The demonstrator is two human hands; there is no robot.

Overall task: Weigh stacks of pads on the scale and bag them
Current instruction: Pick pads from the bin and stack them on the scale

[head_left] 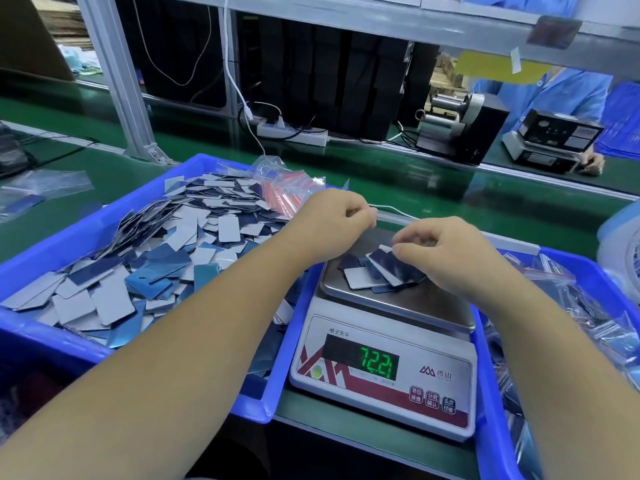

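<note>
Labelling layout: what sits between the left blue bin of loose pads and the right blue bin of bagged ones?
The scale, in the head view, with a few pads on its pan and the right hand over them.

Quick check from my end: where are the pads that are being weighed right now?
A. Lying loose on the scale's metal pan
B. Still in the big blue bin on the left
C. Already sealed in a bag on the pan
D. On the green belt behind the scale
A: a small loose pile of pads lies on the scale pan, unbagged, with the display lit and the right hand at the pile.
</note>
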